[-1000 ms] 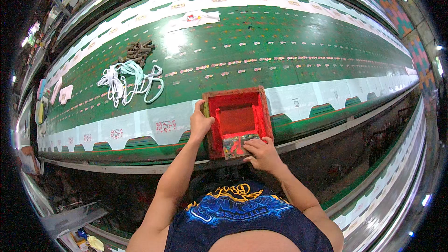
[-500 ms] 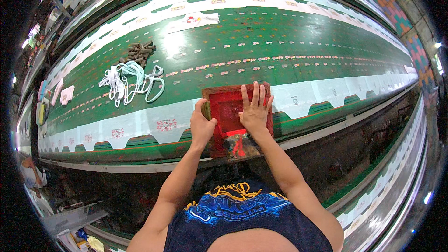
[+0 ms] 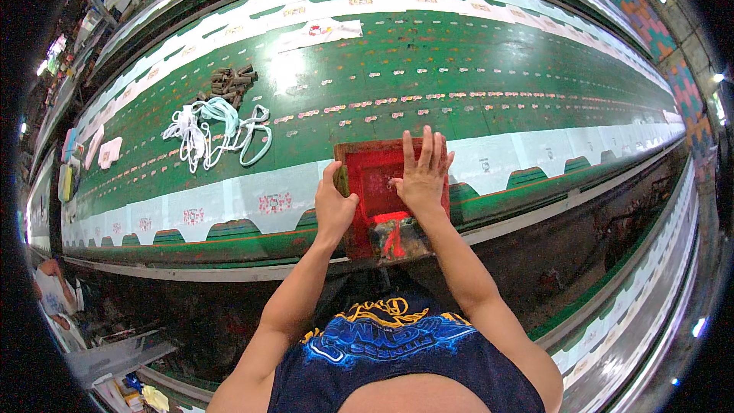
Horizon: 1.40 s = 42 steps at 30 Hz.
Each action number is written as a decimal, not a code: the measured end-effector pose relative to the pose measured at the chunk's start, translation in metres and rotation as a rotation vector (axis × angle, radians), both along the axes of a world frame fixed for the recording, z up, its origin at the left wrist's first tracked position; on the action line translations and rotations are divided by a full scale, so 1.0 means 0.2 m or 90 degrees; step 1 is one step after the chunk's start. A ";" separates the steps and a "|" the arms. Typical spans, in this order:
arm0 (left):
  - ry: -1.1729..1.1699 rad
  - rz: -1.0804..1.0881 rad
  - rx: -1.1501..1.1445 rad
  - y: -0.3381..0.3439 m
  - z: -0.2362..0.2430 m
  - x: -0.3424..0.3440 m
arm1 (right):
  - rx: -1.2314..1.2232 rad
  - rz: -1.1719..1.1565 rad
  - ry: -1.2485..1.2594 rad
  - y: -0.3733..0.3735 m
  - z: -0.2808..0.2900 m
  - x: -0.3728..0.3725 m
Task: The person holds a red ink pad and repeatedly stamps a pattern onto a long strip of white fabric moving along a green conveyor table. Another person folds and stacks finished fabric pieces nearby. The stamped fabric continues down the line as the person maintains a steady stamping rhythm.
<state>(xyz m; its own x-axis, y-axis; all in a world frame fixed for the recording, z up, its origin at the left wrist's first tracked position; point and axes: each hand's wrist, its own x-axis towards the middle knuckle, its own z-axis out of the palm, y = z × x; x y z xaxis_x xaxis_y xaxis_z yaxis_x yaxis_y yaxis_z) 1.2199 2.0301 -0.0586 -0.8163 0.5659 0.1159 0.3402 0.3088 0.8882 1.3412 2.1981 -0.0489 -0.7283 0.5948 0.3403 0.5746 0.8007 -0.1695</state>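
Note:
A red-stained wooden screen-printing frame point(image 3: 373, 147) lies on the near edge of the long green table, over a row of pale fabric pieces point(image 3: 294, 183). My left hand point(image 3: 333, 210) grips its left rim, with the thumb toward the inside. Across the right part of the frame lies my right hand point(image 3: 422, 182), its fingers stretched out and apart toward the far right corner. Bright red ink point(image 3: 392, 239) coats the near end of the frame, just below my right hand. What lies under the frame is hidden.
White and pale-green cords point(image 3: 222, 126) lie tangled left of the frame, beside a pile of dark short rolls point(image 3: 229, 84). More fabric pieces line the far side, with a printed white cloth point(image 3: 319, 34) nearer. At the far left, a person point(image 3: 57, 291) is partly visible.
My right hand has slid slightly away from me and its fingers have come a little closer together. My left hand keeps its hold on the frame.

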 end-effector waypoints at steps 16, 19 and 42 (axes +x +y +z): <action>0.037 0.002 -0.028 -0.03 0.01 0.01 | 0.047 -0.043 -0.015 -0.04 0.00 -0.03; 0.060 -0.026 -0.004 0.02 0.00 0.01 | 0.203 -0.090 -0.112 0.00 -0.16 -0.02; -0.150 0.034 0.044 0.70 -0.06 0.32 | -0.546 -0.076 0.163 0.80 -0.22 1.15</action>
<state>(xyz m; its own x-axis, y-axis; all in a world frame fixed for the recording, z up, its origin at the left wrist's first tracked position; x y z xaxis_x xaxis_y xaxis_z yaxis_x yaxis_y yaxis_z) 1.2841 2.1703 -0.0697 -0.8538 0.5187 -0.0436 0.1066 0.2562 0.9607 1.5720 2.3584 -0.0925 -0.6086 0.7856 -0.1113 0.5080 0.2780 -0.8153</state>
